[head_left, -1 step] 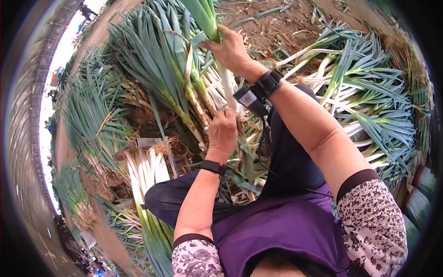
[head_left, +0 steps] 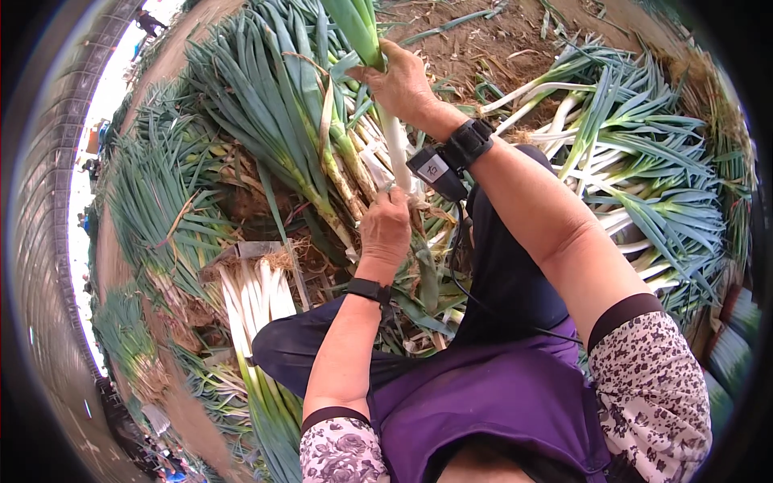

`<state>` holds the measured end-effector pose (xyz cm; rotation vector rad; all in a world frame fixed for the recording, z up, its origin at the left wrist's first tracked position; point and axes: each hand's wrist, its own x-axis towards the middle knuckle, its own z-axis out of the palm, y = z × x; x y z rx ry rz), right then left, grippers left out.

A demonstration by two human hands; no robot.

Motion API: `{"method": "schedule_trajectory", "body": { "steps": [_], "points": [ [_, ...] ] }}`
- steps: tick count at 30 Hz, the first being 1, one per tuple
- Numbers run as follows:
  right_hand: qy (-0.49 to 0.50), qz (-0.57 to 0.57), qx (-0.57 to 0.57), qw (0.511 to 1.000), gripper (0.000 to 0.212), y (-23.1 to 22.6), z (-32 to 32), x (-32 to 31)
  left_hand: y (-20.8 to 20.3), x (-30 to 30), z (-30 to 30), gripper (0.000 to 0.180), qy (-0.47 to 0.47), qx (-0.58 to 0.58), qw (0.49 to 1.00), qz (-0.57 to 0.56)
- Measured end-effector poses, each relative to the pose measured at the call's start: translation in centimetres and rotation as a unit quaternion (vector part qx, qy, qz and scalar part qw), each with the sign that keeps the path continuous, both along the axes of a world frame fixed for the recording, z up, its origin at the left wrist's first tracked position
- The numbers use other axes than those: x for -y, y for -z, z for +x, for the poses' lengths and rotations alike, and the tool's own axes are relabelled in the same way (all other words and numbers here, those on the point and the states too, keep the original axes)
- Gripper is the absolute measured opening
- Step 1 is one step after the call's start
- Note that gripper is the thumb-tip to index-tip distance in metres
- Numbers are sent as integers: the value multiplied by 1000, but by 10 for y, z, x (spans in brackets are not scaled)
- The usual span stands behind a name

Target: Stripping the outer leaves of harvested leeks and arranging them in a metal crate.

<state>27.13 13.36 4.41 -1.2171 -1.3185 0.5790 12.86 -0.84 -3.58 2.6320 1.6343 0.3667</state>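
Observation:
A single leek (head_left: 394, 146) with a clean white stalk stands almost upright in front of me. My right hand (head_left: 405, 87) grips it just where the green leaves begin. Lower down, the fingers of my left hand (head_left: 384, 228) are closed at the root end; what exactly they pinch there is partly hidden. Peeled outer leaves (head_left: 425, 278) hang and lie just right of the left hand. A large heap of unpeeled leeks (head_left: 270, 113), with soil-stained lower stalks, lies beyond and to the left.
Cleaned white leeks (head_left: 250, 298) lie by my left knee, roots beside a clear plastic-like panel (head_left: 254, 249). A spread of white-stalked leeks (head_left: 636, 173) covers the ground to the right. More bundles (head_left: 165, 201) lie far left. A cable (head_left: 456, 270) runs from my right wrist device (head_left: 437, 172).
Hardly anything differs: my left hand has shifted very slightly, while my right hand keeps its grip on the leek.

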Motion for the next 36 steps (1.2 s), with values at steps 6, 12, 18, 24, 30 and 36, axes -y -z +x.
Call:
{"method": "schedule_trajectory", "body": {
  "steps": [6,12,18,24,30,36],
  "points": [
    [55,-29,-141,988,27,31,27,-21,20,26,-1,15,86,116,986,-87],
    [5,-77,-243,967,23,7,69,-37,75,152,-67,21,93,-15,920,-381],
    [-195,-146,-418,875,27,-4,70,-17,-58,39,-23,48,-58,234,959,-150],
    [-357,-193,-502,763,33,-2,44,-7,-42,-10,28,52,16,554,771,-315],
    [-406,-170,-588,678,23,10,92,-35,53,61,-16,16,174,295,915,-215],
    [-208,-125,-338,909,33,31,127,-51,68,99,-63,22,-101,409,752,-507]
  ]
}}
